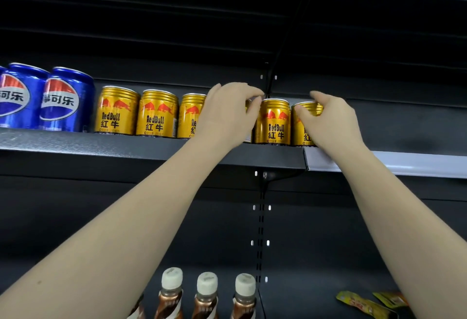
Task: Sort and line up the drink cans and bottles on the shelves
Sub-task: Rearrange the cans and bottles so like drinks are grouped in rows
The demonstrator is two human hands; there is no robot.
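A row of gold Red Bull cans [156,114] stands along the front of the upper shelf [126,146]. My left hand [227,114] curls over the top of a gold can that it mostly hides. Just to its right stands a free gold can [274,122]. My right hand [328,121] grips the top rim of the rightmost gold can [303,126]. Two blue Pepsi cans [65,101] stand at the left end of the same shelf.
On the lower shelf stand brown bottles with cream caps [207,293], three plainly seen in a row. Yellow packets [366,303] lie at the lower right. To the right, the adjoining shelf has a grey front strip [417,164]. A dark shelf underside hangs overhead.
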